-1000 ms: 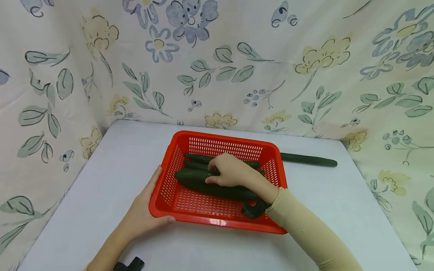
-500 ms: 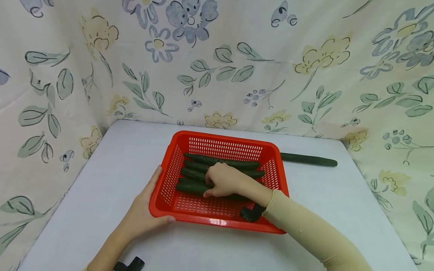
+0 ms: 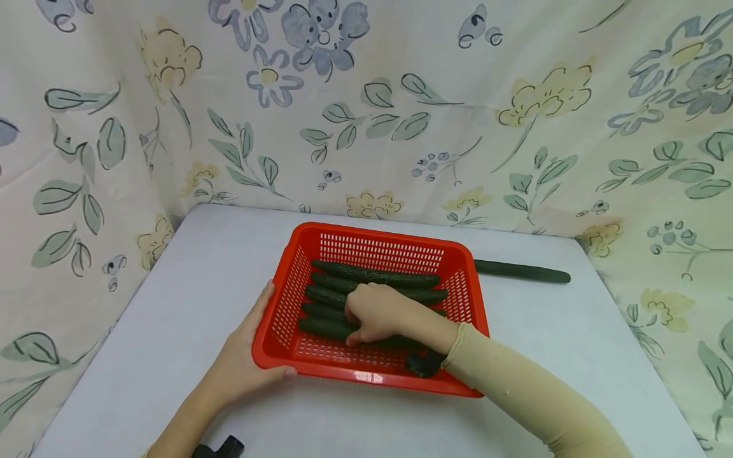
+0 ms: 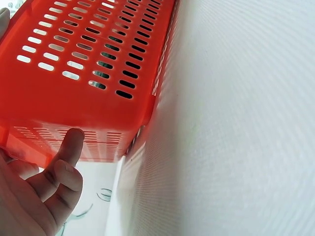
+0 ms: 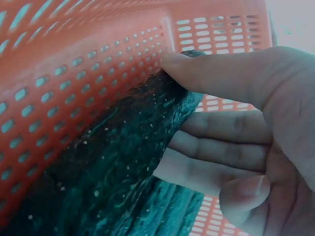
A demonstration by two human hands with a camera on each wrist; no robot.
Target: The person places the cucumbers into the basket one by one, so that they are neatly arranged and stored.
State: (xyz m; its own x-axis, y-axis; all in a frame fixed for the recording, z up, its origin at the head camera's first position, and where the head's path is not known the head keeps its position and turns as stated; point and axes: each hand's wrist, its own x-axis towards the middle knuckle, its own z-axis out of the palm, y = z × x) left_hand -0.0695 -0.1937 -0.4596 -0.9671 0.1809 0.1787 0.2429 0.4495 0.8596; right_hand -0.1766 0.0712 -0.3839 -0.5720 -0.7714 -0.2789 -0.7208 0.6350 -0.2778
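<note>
A red plastic basket point(image 3: 372, 375) with slotted walls stands in the middle of the table. Inside it several dark green cucumbers point(image 3: 375, 273) lie side by side, roughly parallel to its long walls. My right hand point(image 3: 380, 312) reaches in and holds the nearest cucumber point(image 3: 321, 327) between thumb and fingers; in the right wrist view the thumb lies on top of this bumpy cucumber point(image 5: 123, 132) near its end. My left hand point(image 3: 243, 362) holds the basket at its near left corner, thumb along the front rim, fingers on the left wall. The right hand covers parts of the middle cucumbers.
Another long cucumber point(image 3: 523, 271) lies on the white table point(image 3: 572, 343), just right of the basket. A floral curtain point(image 3: 366, 114) hangs along the back and sides. Black wrist devices point(image 3: 424, 364) show at both wrists.
My right hand has moved toward the basket's near side, and the cucumber under it has shifted the same way. The rows now lie more spread out. My left hand stays put.
</note>
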